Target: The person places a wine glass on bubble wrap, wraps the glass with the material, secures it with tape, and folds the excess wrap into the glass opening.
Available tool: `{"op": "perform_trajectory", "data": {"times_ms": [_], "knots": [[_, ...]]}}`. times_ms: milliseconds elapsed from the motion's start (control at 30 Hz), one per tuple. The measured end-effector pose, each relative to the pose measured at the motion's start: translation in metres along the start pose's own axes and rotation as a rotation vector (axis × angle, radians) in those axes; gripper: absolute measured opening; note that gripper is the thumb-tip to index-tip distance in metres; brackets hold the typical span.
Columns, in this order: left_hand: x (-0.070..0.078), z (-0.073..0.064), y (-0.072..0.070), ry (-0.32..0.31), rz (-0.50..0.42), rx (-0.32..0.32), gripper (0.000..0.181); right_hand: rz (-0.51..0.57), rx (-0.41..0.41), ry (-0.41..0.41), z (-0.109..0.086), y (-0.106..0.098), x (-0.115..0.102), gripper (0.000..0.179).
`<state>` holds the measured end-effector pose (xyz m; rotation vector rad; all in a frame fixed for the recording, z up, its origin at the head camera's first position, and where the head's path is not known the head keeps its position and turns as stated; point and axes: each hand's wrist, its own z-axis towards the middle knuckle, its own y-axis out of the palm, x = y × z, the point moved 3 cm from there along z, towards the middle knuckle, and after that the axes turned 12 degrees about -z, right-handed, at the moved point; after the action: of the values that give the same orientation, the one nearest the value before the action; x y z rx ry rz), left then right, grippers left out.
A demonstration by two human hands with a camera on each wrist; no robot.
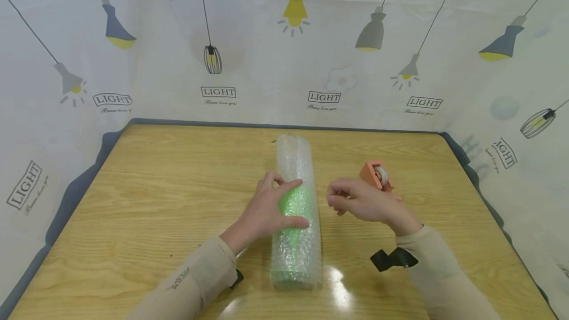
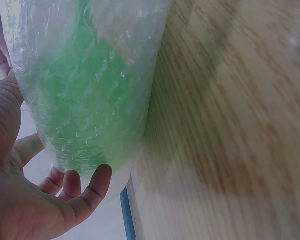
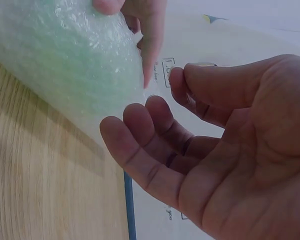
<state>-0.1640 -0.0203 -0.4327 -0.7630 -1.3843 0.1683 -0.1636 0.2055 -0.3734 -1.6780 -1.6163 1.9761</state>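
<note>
Firstly, far L: a beige sleeve (image 1: 195,275) w/ dark lettering leads to the L hand (image 1: 266,209). Grip, L: not clenched; thumb & index finger are spread apart across the upper face of the bubble-wrap bundle (image 1: 297,260), other fingers loosely bent at its L side.

Ctr: bundle lies lengthwise on the wood-grain table (image 1: 178,172), one end toward the person, the other toward the patterned backdrop (image 1: 266,98). A green item (image 1: 295,206) shows thru the wrap at mid-length; its exact form is blurred by the bubbles.

R of bundle: R hand (image 1: 362,200), raised & apart from the wrap. Grip, R: thumb & index tips are brought together, other fingers curved; cannot tell if anything thin sits btwn the tips. A black wrist unit (image 1: 395,259) is at the R cuff.

Just beyond the R hand: an orange tape dispenser (image 1: 368,173) w/ a tape roll (image 1: 381,176) mounted, partly hidden by the hand.
</note>
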Motion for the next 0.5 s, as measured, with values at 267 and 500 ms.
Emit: {"op": "perform_trajectory", "data": {"times_ms": [267,500], "knots": [[0.0,0.001,-0.001,0.018,0.009,0.002,0.098,-0.051,-0.045,-0.062,0.025,0.011,-0.01,0.021],[0.001,0.0,-0.001,0.027,-0.007,0.007,0.098,-0.013,-0.116,-0.027,0.039,0.018,-0.016,0.021]]}}
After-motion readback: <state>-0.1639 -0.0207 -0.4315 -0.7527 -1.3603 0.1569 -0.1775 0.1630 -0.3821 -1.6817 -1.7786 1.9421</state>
